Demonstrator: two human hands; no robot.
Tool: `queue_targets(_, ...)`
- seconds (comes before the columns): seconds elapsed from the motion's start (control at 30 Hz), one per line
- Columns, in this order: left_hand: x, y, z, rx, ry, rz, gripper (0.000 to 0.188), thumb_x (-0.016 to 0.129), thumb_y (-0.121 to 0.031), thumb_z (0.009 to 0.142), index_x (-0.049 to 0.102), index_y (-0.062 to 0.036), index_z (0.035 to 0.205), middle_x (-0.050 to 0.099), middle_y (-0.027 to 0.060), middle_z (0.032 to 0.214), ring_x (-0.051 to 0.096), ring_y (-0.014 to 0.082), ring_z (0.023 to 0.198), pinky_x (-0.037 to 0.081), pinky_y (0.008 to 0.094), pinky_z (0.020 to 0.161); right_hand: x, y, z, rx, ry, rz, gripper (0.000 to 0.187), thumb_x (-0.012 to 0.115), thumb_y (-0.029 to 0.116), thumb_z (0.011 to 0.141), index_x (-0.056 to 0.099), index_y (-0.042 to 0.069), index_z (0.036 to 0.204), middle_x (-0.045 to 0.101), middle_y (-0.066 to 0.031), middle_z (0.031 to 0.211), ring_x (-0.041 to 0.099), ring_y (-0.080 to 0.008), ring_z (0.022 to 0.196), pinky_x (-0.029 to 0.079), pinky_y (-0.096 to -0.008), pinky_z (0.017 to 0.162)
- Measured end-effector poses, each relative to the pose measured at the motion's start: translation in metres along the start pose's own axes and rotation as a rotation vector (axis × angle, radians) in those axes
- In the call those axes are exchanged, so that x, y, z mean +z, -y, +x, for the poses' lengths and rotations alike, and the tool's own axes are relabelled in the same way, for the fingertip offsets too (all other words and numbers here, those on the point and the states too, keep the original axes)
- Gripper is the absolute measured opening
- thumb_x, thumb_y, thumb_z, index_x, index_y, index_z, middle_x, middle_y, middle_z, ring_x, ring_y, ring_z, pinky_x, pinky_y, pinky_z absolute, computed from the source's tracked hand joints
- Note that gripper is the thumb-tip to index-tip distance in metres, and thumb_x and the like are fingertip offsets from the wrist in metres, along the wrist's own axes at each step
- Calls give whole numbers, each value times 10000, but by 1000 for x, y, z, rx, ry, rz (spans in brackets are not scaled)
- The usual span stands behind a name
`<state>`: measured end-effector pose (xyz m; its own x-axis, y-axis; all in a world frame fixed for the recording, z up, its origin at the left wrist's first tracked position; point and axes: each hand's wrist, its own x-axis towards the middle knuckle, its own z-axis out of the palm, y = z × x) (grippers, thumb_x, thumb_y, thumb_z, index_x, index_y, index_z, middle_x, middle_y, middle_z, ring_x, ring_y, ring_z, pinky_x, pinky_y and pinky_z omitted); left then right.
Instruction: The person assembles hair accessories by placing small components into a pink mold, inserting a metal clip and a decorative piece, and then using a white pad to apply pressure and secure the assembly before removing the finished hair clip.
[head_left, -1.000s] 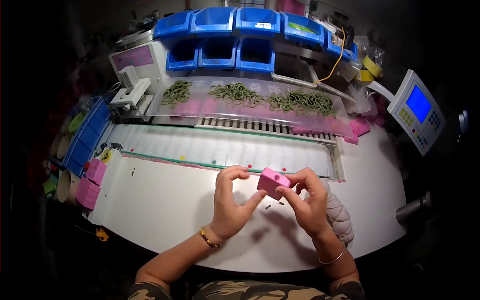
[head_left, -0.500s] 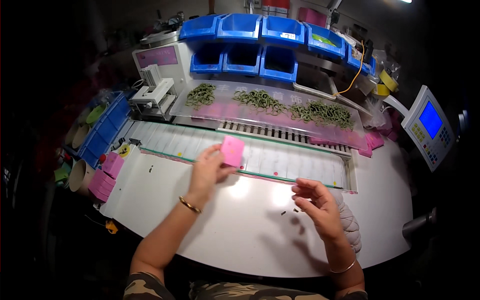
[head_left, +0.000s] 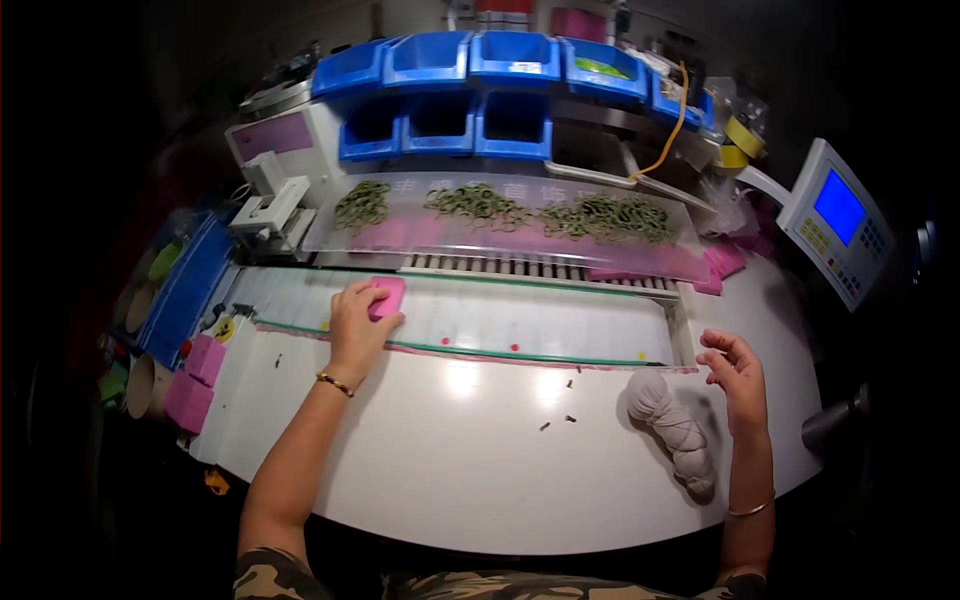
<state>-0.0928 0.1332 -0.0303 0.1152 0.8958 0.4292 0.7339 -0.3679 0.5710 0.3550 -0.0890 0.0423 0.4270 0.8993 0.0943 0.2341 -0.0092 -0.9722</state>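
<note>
My left hand (head_left: 355, 325) is closed round a pink block (head_left: 388, 296), over the pale conveyor strip (head_left: 560, 320) with green edges. Whether the block touches the strip is hard to tell. Off to the right, my right hand (head_left: 740, 380) hovers above the white table with its fingers bent and apart; nothing shows in them. A twisted pale cloth bundle (head_left: 672, 432) lies beside that hand. Several tiny dark pieces (head_left: 571, 418) are scattered on the table between my hands.
Behind the strip, a clear tray (head_left: 400, 240) bears heaps of green rings (head_left: 610, 218). Blue bins (head_left: 515, 125) stand in two rows above. A keypad with a blue screen (head_left: 838, 215) juts in at right. Pink blocks (head_left: 188, 400) and a blue crate (head_left: 185, 285) are at left.
My left hand has carried the pink block leftward along the strip, and the block has turned in the grip. My right hand has moved right, uncovering the cloth bundle. The view has shifted.
</note>
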Motion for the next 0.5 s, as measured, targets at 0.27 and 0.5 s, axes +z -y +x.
queue_targets(0.27,-8,-11,6,79,-91,325,502,800,-238,744,619,-69,1182,475,185,1350,407,399,1269,333,510,1063,-86,-101,41,-71,-312,-526,223,704,93,830,708,37,1046,656,-96,1065,634,-166,879,512,-280,809)
queue_targets(0.5,53,-108,-8,437,168,105,506,754,-265,812,573,-74,1244,436,202,1407,382,402,1317,282,506,1103,-73,-133,83,-266,-260,-750,286,737,182,789,725,118,1067,630,-25,1170,484,-252,1218,390,-379,1025)
